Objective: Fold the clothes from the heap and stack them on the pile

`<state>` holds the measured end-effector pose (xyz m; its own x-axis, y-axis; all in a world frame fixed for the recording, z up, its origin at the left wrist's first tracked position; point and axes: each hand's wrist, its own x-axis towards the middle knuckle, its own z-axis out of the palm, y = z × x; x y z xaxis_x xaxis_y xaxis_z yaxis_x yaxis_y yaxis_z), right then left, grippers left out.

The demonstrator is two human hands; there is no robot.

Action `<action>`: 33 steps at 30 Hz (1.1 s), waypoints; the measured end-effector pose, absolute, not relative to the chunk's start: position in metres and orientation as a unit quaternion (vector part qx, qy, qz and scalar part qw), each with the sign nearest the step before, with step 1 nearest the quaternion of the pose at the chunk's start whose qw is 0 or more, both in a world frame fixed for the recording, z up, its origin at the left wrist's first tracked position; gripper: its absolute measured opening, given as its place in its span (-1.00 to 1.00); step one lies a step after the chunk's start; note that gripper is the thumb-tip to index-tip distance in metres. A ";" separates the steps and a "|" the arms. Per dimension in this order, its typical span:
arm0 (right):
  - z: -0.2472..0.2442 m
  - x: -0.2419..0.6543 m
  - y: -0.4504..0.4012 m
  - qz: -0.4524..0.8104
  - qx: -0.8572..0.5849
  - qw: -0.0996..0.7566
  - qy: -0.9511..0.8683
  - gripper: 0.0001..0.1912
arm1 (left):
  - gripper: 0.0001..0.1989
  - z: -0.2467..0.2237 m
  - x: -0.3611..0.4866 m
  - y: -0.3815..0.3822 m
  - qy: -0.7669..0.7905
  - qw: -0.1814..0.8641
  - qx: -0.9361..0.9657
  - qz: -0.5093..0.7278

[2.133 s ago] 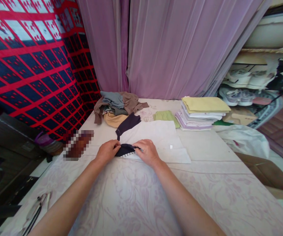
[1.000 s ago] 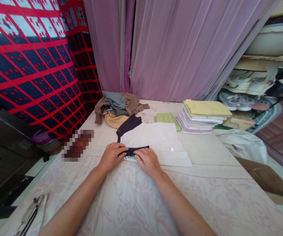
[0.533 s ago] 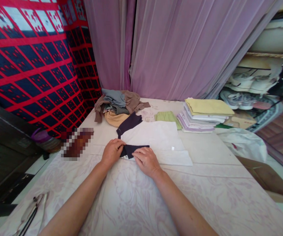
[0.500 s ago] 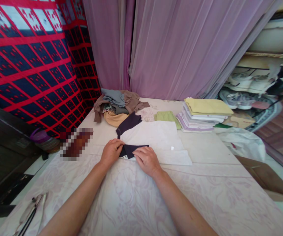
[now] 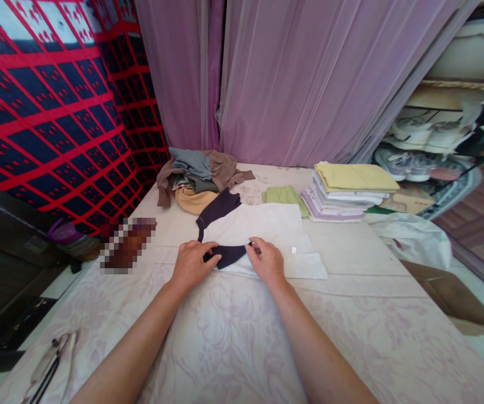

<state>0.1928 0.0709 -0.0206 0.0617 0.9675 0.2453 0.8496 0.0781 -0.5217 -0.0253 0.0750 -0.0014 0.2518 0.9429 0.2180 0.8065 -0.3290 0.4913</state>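
Note:
A white shirt (image 5: 263,221) with dark sleeves lies flat on the bed in front of me, its collar to the left and its hem to the right. The far sleeve (image 5: 220,209) stretches out toward the back. The near sleeve (image 5: 230,256) is folded in over the shirt's body. My left hand (image 5: 192,262) is closed on that sleeve near the shoulder, thumb and fingers on the dark cloth. At the cuff end, my right hand (image 5: 266,261) pinches the sleeve between thumb and fingertips. A small white label (image 5: 293,250) shows near the hem.
Behind the shirt is a loose heap of clothes (image 5: 200,174). Folded green cloth (image 5: 284,196) lies beside a folded stack topped with yellow cloth (image 5: 355,177). Eyeglasses (image 5: 50,365) rest at the front left, and a pixelated brown item (image 5: 128,245) lies on the left.
My right hand has moved right along the near sleeve to its cuff end, and the sleeve now lies straighter. My left thumb has come down onto the dark cloth.

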 end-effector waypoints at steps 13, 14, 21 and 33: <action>-0.024 0.197 0.071 0.064 -0.657 0.301 -0.688 -0.79 | -0.80 -0.007 -0.023 0.076 0.579 0.083 0.773 0.247; -0.023 0.198 0.070 0.050 -0.658 0.312 -0.683 -0.79 | -0.78 -0.006 -0.022 0.074 0.577 0.067 0.777 0.244; -0.017 0.189 0.057 0.050 -0.535 0.216 -0.815 -0.55 | -0.43 -0.016 -0.008 0.062 0.435 0.083 0.887 0.132; -0.021 0.200 0.043 0.083 -0.588 0.077 -0.801 -0.45 | -0.36 -0.022 -0.009 0.059 0.460 0.061 0.884 0.062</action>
